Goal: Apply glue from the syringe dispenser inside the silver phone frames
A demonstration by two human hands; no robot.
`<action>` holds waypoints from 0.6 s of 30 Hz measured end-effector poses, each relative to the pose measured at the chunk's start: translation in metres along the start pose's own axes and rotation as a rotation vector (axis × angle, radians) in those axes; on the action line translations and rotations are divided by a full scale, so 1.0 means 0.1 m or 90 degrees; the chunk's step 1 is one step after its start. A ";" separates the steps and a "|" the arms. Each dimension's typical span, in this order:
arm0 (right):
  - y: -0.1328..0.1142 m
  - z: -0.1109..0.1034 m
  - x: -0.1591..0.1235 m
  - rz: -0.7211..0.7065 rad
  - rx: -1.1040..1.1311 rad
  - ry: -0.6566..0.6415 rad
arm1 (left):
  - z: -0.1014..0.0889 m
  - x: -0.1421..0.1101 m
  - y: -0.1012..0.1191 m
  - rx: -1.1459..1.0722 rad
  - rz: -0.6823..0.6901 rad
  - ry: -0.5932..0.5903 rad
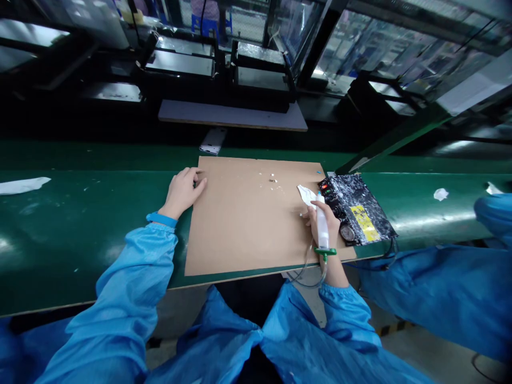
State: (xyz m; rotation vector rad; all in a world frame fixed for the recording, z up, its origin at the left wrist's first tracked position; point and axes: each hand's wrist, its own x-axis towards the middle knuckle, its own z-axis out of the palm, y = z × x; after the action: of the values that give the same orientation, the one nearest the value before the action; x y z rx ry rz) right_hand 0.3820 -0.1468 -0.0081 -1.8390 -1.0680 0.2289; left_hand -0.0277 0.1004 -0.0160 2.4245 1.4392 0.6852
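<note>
My right hand [331,221] is closed around a glue dispensing syringe [322,226], a white barrel with a green cap and a clear hose trailing from its rear end. The syringe's tip points away from me, close to a crumpled white tissue [306,194]. Just right of this hand stands a black dispenser box [356,205] with knobs, a gauge and a yellow label. My left hand [184,191] rests at the left edge of a brown cardboard sheet [240,224], fingers loosely spread and nothing in them. Small white bits [272,180] lie on the sheet's far part.
A phone-like slab [213,140] lies beyond the sheet on the green bench [100,213]. Behind it is a raised board [236,114] below black trays [262,77]. A green post [400,136] slants at right. White scraps [440,194] and a co-worker's blue sleeve [496,213] are farther right.
</note>
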 end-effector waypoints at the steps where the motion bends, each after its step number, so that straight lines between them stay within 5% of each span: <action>1: 0.00 0.01 0.00 -0.003 -0.013 0.003 | 0.00 0.00 0.00 0.000 0.000 -0.001; 18: 0.06 0.03 0.01 -0.062 -0.133 0.026 | 0.01 0.00 0.00 -0.005 -0.012 -0.006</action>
State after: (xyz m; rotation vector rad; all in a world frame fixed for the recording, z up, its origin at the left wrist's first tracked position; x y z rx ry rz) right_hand 0.3846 -0.1455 -0.0143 -1.9608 -1.1865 0.0231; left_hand -0.0269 0.1006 -0.0172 2.4025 1.4507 0.6742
